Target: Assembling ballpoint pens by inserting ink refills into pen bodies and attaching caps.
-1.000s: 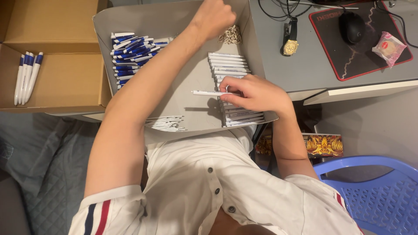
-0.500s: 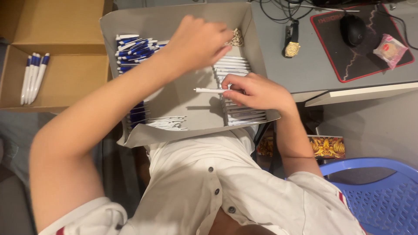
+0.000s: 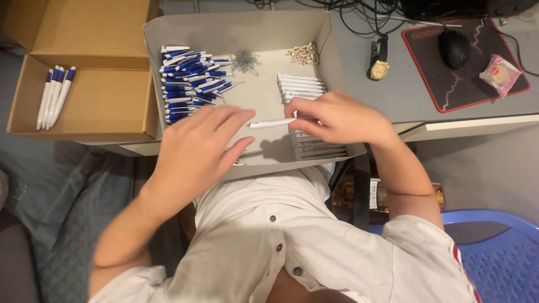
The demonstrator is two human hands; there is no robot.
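The person's white shirt [image 3: 292,241] fills the bottom of the view, and the lap under it is hidden. Just beyond, the left hand [image 3: 196,148] hovers over the near edge of a grey tray [image 3: 331,42], fingers spread loosely and holding nothing; it covers whatever lies beneath it. The right hand [image 3: 337,118] pinches one end of a white pen barrel [image 3: 272,123] between thumb and fingertips, above a stack of white barrels [image 3: 303,87] that it partly hides. Farther in lie a heap of blue and white pens [image 3: 188,78], a clump of small springs [image 3: 245,59] and a pile of tiny pale parts [image 3: 303,53], too small to make out. A cardboard box [image 3: 90,101] to the left holds a few finished pens [image 3: 54,95].
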